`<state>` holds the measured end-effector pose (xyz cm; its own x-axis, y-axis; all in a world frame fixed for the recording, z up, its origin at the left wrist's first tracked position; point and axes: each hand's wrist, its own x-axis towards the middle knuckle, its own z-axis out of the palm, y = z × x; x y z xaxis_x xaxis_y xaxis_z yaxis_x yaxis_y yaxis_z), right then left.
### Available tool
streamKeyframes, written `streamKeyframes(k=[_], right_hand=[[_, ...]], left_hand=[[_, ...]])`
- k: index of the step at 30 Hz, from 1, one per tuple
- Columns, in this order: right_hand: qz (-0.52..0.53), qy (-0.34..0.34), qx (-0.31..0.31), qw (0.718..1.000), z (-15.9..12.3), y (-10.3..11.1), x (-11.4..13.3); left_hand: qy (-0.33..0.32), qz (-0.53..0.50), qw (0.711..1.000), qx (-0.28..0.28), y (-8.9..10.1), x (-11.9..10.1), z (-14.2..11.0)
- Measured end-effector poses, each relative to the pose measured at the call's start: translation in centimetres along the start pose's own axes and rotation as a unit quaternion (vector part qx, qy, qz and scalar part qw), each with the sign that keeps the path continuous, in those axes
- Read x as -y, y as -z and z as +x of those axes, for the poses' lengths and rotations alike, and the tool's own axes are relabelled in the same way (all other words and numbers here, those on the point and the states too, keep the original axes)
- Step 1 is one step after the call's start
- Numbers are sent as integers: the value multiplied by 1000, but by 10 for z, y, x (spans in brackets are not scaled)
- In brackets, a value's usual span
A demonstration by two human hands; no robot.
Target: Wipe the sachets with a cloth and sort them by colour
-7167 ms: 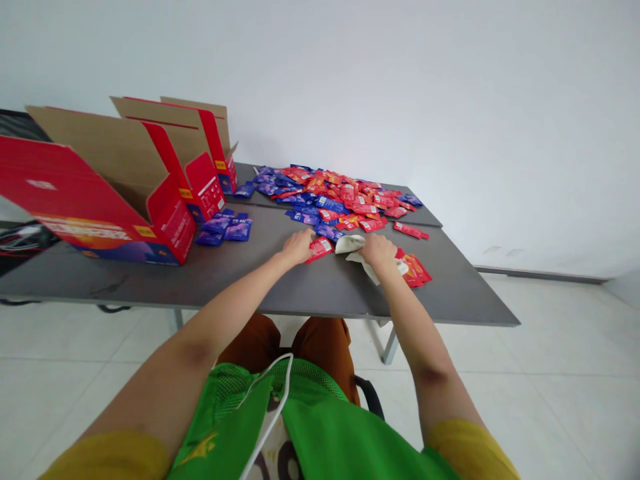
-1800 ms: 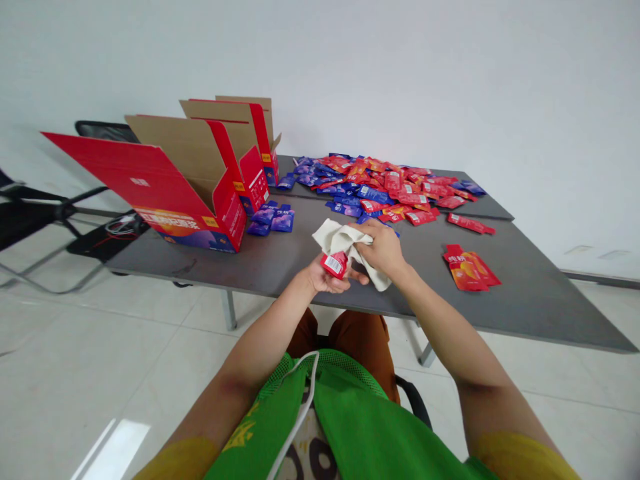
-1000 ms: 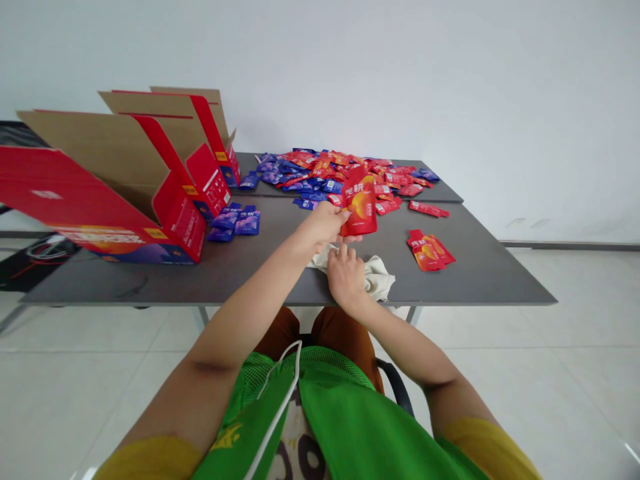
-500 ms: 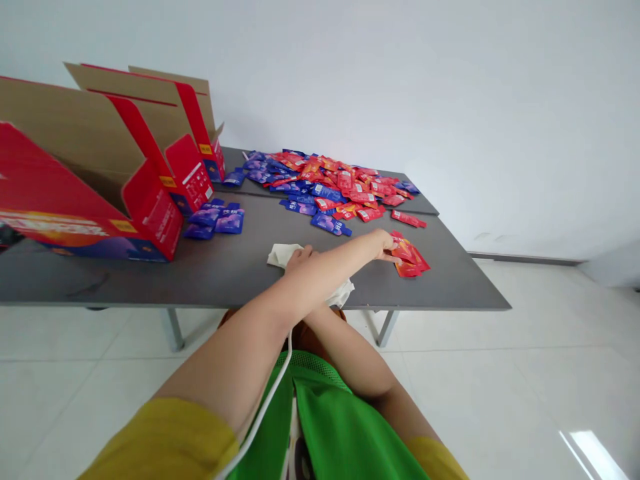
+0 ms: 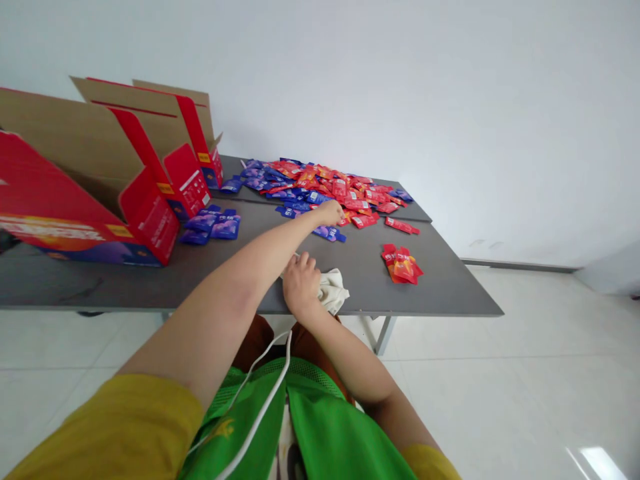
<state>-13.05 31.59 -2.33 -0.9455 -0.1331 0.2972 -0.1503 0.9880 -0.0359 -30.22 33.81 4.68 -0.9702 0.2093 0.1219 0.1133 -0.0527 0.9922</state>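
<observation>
Two hands sit apart on the table [image 5: 125,287]: our left hand [image 5: 330,213], fingers bunched, we cannot tell on what, is nearer the sachet pile [image 5: 335,192] at the far edge, while our right hand [image 5: 301,285] curls closed against a crumpled cloth [image 5: 333,291].

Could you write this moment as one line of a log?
left hand: at sachet pile | right hand: on white cloth | nearby: red sachet stack

The nearest red carton [image 5: 60,220] is cut off at left; the right hand [image 5: 301,287] partly hides a cream cloth [image 5: 334,291].
</observation>
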Motion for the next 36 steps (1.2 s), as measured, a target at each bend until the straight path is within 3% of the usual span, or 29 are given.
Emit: streamKeyframes(k=[2,3,6,8,10,12,14,18,20,22,24,26,29,32,36], right_hand=[[12,-21,-28,999,-1,-2,1],[14,-22,-37,999,-1,-3,1],[19,-21,-59,998,-2,-7,0],[20,-15,-64,998,-2,-8,-2],[18,-10,-59,998,-1,-6,-6],[17,-19,-49,998,3,-3,-15],[20,-48,-41,998,10,1,-31],[79,-90,-21,993,27,12,-79],[146,-106,-37,983,32,17,-102],[204,-134,-87,966,36,23,-116],[231,-143,-138,952,40,28,-118],[235,-122,-157,951,45,30,-108],[210,-75,-146,964,53,30,-85],[156,-63,-150,974,58,25,-67],[92,-85,-155,980,60,19,-63]], left_hand=[[-40,166,985,-2,39,2,1],[-73,282,957,16,53,6,0],[-190,577,786,116,78,22,-7],[-216,641,717,170,81,33,-9],[-202,661,697,191,81,39,-12],[-177,655,709,192,81,40,-18],[-171,630,741,160,86,39,-29],[-195,534,822,32,99,36,-55],[-183,444,877,-11,102,39,-65],[-111,301,947,-33,100,45,-72],[-18,161,986,-34,94,53,-77],[36,84,995,-37,89,58,-80],[42,25,998,-50,83,63,-84],[4,-24,998,-65,80,66,-86],[-43,-30,997,-48,75,68,-90]])
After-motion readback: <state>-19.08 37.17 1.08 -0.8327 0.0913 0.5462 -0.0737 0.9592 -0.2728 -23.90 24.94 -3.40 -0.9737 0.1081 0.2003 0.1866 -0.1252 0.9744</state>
